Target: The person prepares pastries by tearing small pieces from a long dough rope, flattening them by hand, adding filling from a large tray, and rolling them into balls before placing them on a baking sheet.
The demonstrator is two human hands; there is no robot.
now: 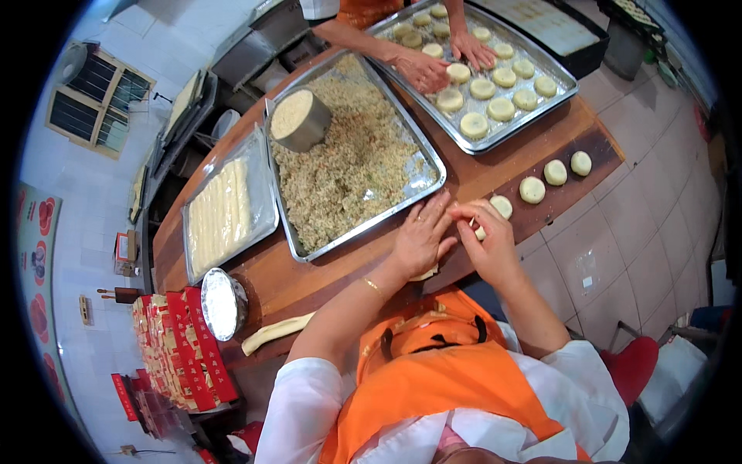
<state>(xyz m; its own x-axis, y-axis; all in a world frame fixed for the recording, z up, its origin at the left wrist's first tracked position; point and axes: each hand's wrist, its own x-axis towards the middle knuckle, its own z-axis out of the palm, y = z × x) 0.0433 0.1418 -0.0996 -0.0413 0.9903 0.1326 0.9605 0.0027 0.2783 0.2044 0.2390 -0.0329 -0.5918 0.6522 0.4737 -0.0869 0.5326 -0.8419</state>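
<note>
My left hand [421, 236] lies on the wooden table with its fingers stretched out, just below the steel tray of crumbly filling [340, 170]. Under its wrist a flattened piece of pale dough [425, 274] partly shows. Beside it, my right hand [487, 240] has its fingers curled and pinched on a small pale dough piece [478, 230], mostly hidden by them. A row of round dough cakes [532, 189] runs from there toward the right table edge. A strip of dough [274, 334] lies at lower left, near a foil-covered bowl [224, 303].
A co-worker's hands [423, 71] work over a tray of dough rounds [528, 116] across the table [587, 127]. A steel container [309, 135] stands in the filling tray. At left lie a covered tray of dough strips [216, 216] and red packaging [178, 348]. Tiled floor [634, 247] shows at right.
</note>
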